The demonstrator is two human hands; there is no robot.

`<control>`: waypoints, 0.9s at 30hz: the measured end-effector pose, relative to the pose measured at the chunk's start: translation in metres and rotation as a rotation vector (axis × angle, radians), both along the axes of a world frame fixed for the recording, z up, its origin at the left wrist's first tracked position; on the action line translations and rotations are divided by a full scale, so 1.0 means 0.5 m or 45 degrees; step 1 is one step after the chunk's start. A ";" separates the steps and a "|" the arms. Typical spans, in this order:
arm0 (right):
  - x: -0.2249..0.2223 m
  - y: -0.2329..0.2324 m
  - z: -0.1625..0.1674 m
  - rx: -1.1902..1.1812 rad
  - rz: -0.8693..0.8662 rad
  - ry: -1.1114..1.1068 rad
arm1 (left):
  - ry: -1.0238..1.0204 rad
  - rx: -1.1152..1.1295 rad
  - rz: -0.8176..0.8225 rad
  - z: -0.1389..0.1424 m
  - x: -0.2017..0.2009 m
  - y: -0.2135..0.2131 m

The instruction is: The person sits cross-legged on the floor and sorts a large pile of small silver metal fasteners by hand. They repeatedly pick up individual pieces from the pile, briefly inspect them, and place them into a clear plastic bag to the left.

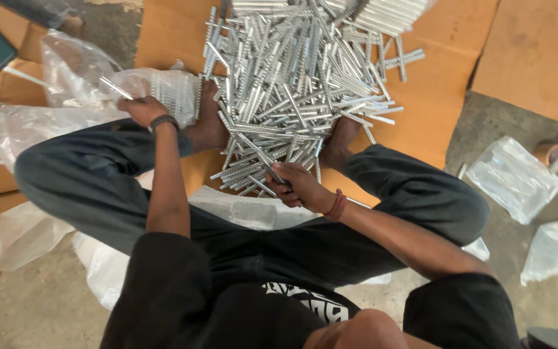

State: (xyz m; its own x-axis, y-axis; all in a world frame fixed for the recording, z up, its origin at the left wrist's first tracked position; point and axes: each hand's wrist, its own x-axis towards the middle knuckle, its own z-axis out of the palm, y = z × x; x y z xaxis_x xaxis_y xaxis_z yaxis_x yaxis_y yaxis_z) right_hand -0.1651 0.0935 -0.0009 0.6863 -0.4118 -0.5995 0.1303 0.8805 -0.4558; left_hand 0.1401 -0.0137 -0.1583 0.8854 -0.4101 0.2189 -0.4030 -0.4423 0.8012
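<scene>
Past the dark trouser knees, the left hand (140,108) pinches one metal strip (115,88) over a clear bag (163,87), and the right hand (298,186) is closed around several from the pile (298,77): light, stiff, slippery, probably best gripped mid-length.

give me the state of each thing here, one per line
left hand: closed on one metal strip, raised over the open plastic bag
right hand: gripping a few strips at the pile's near edge
pile of metal strips: loose, heaped on cardboard
small bag: lying flat on the floor
</scene>
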 end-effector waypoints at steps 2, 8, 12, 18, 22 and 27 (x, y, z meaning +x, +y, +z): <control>0.003 -0.004 0.008 -0.115 0.019 -0.023 | 0.799 -0.458 -0.116 0.052 -0.020 -0.008; -0.004 -0.024 0.031 -1.344 -0.093 0.519 | 1.456 -0.689 -1.280 0.179 -0.175 0.038; -0.037 -0.073 0.070 -1.562 -0.282 1.094 | 0.866 -0.207 -1.732 0.224 -0.251 0.061; -0.058 -0.102 0.121 -1.918 -0.196 1.282 | 0.589 -0.207 -1.894 0.258 -0.289 0.083; -0.051 -0.105 0.119 -1.870 -0.136 1.316 | 0.817 -0.118 -1.832 0.251 -0.289 0.081; -0.043 -0.104 0.099 -1.623 0.051 1.172 | 2.333 -0.571 -1.134 0.211 -0.295 0.064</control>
State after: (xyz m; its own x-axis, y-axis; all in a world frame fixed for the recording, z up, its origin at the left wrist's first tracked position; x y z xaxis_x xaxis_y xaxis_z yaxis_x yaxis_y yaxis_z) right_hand -0.1867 0.0413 0.0484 0.3182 -0.9440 -0.0874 -0.6127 -0.1344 -0.7788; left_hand -0.0075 0.0185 -0.0527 -0.2145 -0.9303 -0.2974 0.8535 -0.3266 0.4060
